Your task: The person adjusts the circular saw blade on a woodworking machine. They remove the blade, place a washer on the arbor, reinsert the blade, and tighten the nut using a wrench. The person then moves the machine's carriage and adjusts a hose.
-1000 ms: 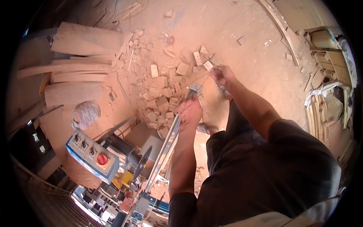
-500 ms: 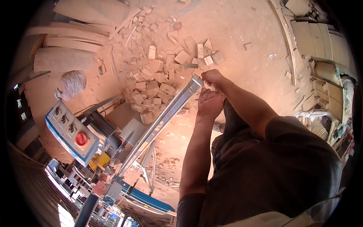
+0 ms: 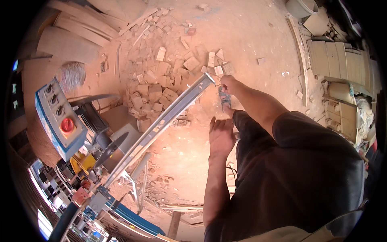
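Note:
My right hand is closed beside the far end of a long metal rail. Whatever its fingers grip there is too small to make out. Nearer to me, my left hand hangs in the air to the right of the rail, apart from it. Its fingers are loosely bent, one digit stands away from the others, and nothing shows in it. The rail slopes from the lower left toward my right hand. Behind the rail's near half is a round saw blade.
A control box with a red knob stands at the left. Many wood blocks lie piled on the dusty floor beyond the rail. Boards lean at the far left, with stacked panels at the right. My sandalled foot is near the rail's end.
My left hand has drawn back from the rail's end toward me. My right hand stays near that end. The view has shifted, and my foot now shows.

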Tool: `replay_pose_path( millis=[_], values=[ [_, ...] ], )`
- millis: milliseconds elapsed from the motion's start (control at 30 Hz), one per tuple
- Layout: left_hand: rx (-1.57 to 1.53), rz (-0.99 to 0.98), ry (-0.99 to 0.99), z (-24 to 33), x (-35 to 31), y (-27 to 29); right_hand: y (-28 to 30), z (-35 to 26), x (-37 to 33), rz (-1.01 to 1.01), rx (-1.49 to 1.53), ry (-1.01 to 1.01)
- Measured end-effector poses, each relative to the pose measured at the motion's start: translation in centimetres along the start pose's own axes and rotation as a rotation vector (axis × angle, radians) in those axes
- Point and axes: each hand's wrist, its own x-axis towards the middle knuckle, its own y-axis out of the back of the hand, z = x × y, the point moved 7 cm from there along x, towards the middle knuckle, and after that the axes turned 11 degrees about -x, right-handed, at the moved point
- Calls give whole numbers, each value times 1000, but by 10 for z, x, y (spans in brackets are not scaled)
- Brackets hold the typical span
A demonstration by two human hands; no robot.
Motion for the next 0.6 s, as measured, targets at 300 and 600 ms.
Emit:
replay_pose_path(
  millis=[300, 600],
  values=[
    [-109, 318, 640, -89, -286, -63, -4, 10, -8, 183, -550, 338],
    [-1240, 1092, 807, -73, -450, -202, -9, -47, -64, -24, -646, 1095]
  ],
)
